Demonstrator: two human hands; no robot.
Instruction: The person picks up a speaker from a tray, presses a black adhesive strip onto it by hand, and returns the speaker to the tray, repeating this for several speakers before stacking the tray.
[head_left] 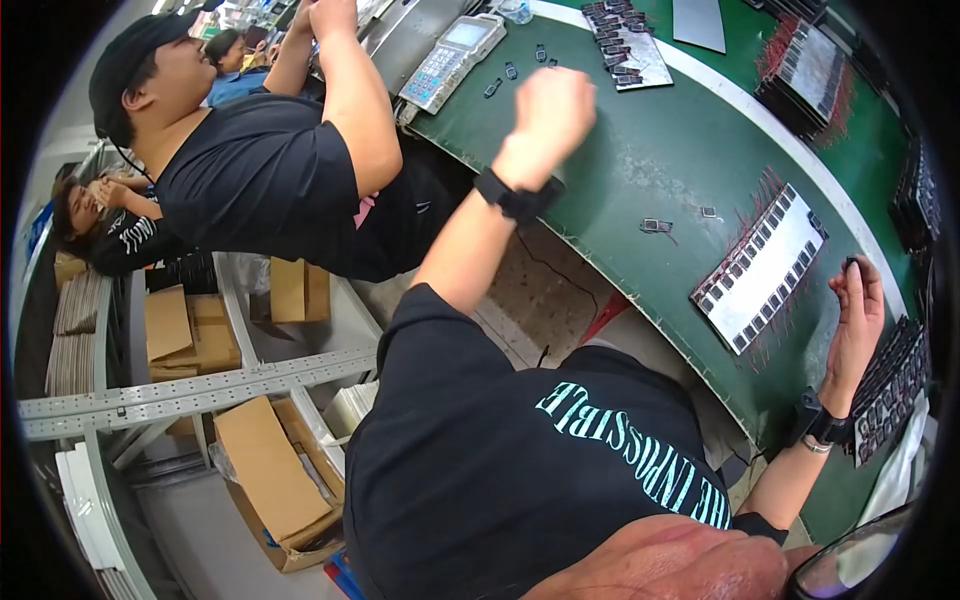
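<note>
My left hand (pixel 553 112) is over the green table, its fingers curled in and slightly smeared. Whatever it may hold is hidden. Close to its knuckles lie several small black rectangular parts (pixel 512 71). Out to the right, my right hand (pixel 855 310) is raised above the table, pinching a small black part (pixel 852 263) between thumb and fingertips. A white board (pixel 765 270) lies between my hands, lined along its long edges with small black parts whose red wires stick outward. Two loose pieces rest left of that board: a wired black part (pixel 656 226) and a smaller part (pixel 709 212).
A grey keypad device (pixel 453 62) stands at the table's far left. Another loaded board (pixel 630 45) and a stack of wired boards (pixel 808 75) are farther back. Black parts (pixel 890 400) crowd the right edge. A co-worker (pixel 260 180) is at my left; cardboard boxes (pixel 275 470) sit behind.
</note>
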